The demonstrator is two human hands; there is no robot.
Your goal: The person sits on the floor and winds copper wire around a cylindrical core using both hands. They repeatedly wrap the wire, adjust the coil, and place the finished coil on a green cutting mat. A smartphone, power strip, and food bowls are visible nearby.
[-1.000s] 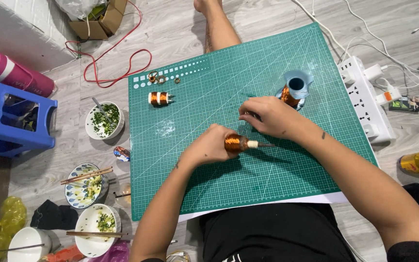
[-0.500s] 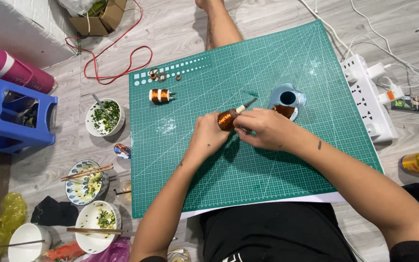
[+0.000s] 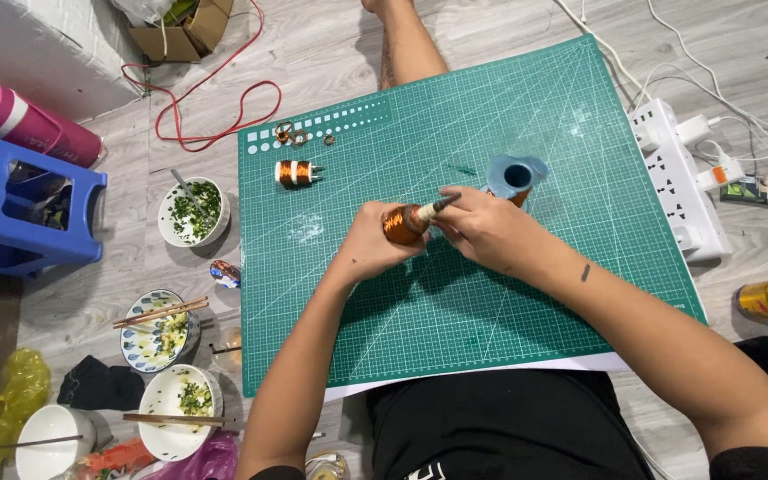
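Both hands pinch a copper coil between spare coil and blue spool

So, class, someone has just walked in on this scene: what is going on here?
A person sits on the floor at a green cutting mat. The left hand grips a copper wire coil, and the right hand meets it at the coil's white end, where a dark tip sticks out. A second coil lies apart near the mat's far left corner, and a blue spool stands just beyond the right hand. Food bowls sit on the floor to the left.
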